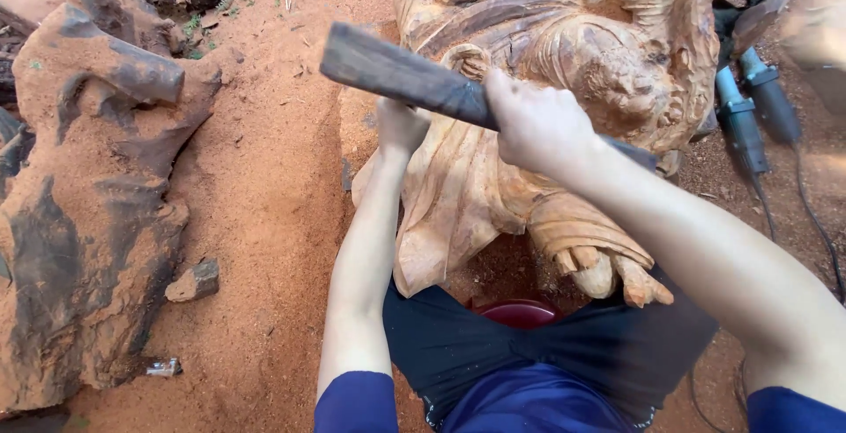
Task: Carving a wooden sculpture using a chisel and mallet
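Mallet (pixel 401 76): dark wooden block, clenched in right hand (pixel 538 125), head toward ten o'clock.
Left hand (pixel 401 126): fisted against carving; contents hidden.
Carving (pixel 546 63): pale wood figure, twelve o'clock of lap.
Grinders (pixel 745 120): two o'clock.

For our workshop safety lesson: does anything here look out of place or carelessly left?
Yes. Two power tools lie in the red dust beside the wood carving, cords trailing across the ground. The right hand grips a wooden mallet; the left hand rests against the carving.
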